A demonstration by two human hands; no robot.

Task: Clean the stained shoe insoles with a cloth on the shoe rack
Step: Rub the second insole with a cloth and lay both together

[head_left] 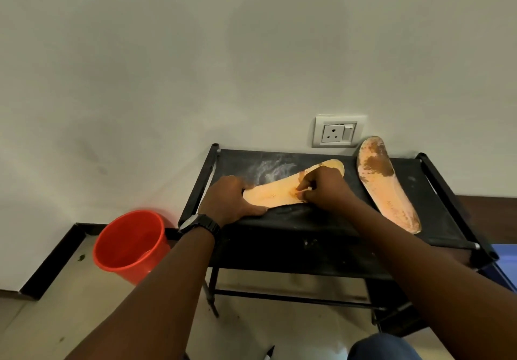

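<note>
A red bucket [131, 247] stands on the floor just left of the rack [307, 219]. The left hand [232, 200], a black watch [198, 224] on its wrist, grips the near end of an orange insole [274, 190], with fingers curled over the far edge and thumb laid along the near one. That insole lies flat on the rack's top, slanting away to the right, beside a whitish smear [274, 168]. The right hand [324, 191] sits on its middle, fingertips bunched and pressed down. Whether they pinch a cloth or anything else cannot be told. A wall socket [338, 131] is behind. At the right a second insole [386, 186] – brown-stained at its far end – lies on the rack apart from both hands, its tip against the wall.
</note>
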